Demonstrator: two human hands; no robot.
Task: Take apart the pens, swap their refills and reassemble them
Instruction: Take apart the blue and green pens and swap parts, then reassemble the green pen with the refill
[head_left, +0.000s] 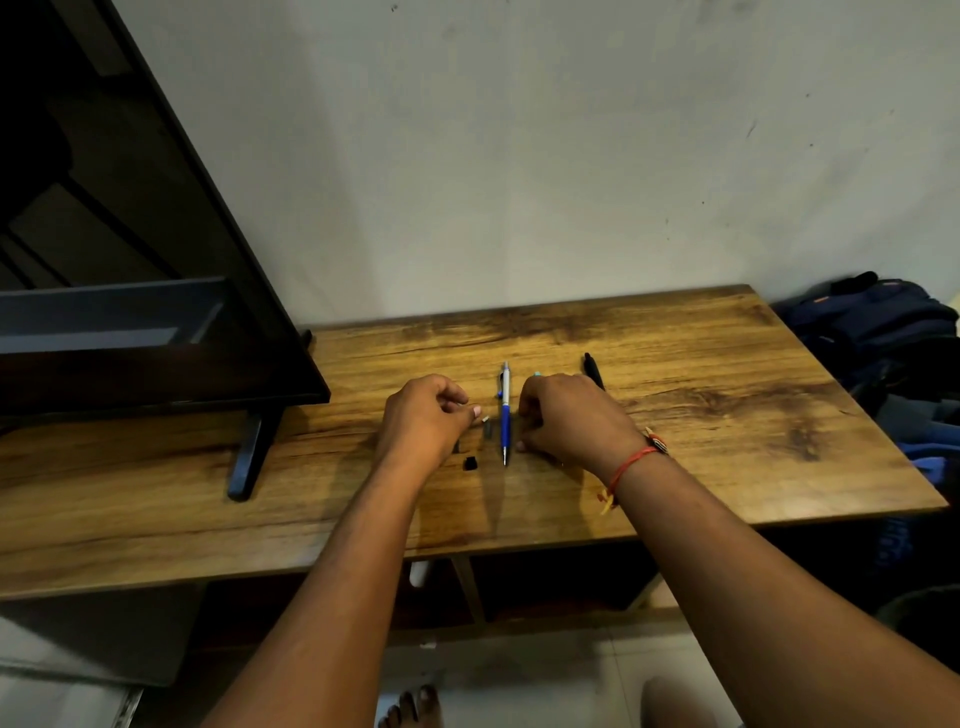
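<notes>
Wooden tabletop (727, 415): blue-and-silver pen (505, 410) lying between left grip (426, 415) and right grip (566, 415), both curled. Black pen (592, 370) beyond right grip. Small black piece (470, 462) beside left wrist. Monitor (130, 260) at left.

A blue-and-silver click pen (505, 415) lies assembled on the wooden tabletop (727, 374), tip toward the near edge. Just left of it are a small grey piece (488, 429) and, nearer, a small black piece (470, 463). A black pen (592, 370) lies to the right, its near part hidden.
</notes>
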